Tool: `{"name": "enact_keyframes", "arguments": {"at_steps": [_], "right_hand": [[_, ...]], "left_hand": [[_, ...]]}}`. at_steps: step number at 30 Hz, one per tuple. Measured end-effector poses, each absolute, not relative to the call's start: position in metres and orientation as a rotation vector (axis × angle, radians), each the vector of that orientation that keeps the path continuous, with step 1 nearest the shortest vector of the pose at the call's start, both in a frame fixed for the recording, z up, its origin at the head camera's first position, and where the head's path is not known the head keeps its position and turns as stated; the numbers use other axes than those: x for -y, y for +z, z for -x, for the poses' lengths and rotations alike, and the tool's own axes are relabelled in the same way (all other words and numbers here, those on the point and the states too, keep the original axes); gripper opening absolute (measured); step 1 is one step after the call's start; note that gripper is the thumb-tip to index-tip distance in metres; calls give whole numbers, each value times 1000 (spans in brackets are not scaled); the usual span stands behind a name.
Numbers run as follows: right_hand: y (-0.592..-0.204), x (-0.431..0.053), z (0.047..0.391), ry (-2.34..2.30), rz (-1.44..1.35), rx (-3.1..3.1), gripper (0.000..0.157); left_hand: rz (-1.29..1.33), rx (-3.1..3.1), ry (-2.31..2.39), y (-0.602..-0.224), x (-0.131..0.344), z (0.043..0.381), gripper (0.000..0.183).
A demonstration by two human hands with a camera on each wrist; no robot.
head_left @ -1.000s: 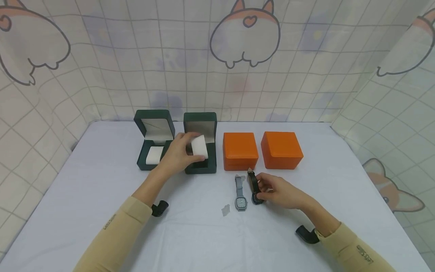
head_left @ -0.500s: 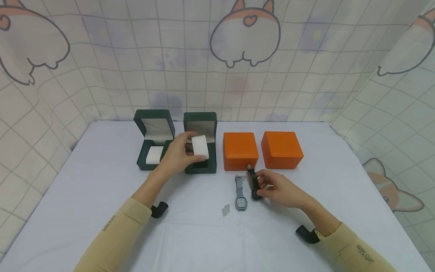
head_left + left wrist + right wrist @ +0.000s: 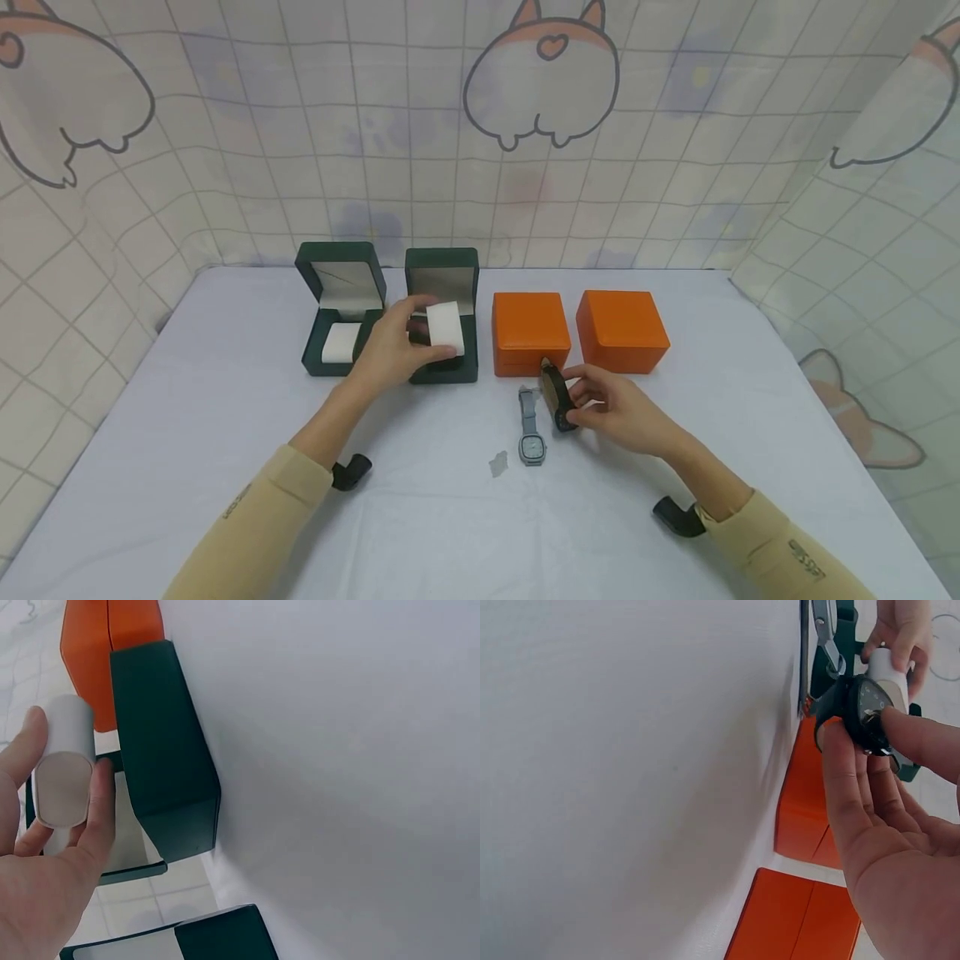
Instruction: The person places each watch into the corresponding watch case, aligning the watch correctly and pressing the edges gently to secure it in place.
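Observation:
My left hand [image 3: 392, 348] grips a white watch cushion [image 3: 446, 327] above the right-hand of two green watch boxes [image 3: 469, 346], whose lid stands up. In the left wrist view the cushion [image 3: 64, 787] shows its flat oval end between thumb and fingers. My right hand [image 3: 618, 410] pinches a black watch [image 3: 557, 396] by its case, with the strap pointing away. Its dark dial [image 3: 874, 709] faces the thumb in the right wrist view. Just left of it, a grey-blue watch [image 3: 532, 448] lies flat on the white cloth.
Another green box [image 3: 311, 346] stands open at the left with a white cushion [image 3: 341, 342] inside. Two orange boxes [image 3: 531, 329], [image 3: 624, 329] sit shut at the right. A small clear scrap [image 3: 498, 464] lies near the grey-blue watch. Tiled-pattern fabric [image 3: 337, 183] hangs behind the table.
The black watch has been raised and tilted a little, moving slightly away from me with my right hand. The white cushion has shifted slightly right in my left hand.

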State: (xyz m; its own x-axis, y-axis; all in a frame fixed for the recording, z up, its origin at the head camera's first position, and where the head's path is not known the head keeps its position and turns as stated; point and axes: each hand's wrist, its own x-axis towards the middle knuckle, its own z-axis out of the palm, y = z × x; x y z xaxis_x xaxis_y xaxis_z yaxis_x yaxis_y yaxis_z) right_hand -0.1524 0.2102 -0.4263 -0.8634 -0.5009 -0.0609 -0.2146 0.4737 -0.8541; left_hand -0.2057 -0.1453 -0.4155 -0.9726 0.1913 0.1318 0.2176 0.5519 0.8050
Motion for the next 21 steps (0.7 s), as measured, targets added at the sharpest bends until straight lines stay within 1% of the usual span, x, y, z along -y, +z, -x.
{"name": "enact_keyframes", "arguments": {"at_steps": [12,21], "right_hand": [[-421,-209,156,-1428,658,-2449,46],[-417,-208,157,-1473,670,-2428,48]], "left_hand": [[391,2728,-1507,-418,141,194,77],[411,2704,-1595,-417,137,186,75]]}}
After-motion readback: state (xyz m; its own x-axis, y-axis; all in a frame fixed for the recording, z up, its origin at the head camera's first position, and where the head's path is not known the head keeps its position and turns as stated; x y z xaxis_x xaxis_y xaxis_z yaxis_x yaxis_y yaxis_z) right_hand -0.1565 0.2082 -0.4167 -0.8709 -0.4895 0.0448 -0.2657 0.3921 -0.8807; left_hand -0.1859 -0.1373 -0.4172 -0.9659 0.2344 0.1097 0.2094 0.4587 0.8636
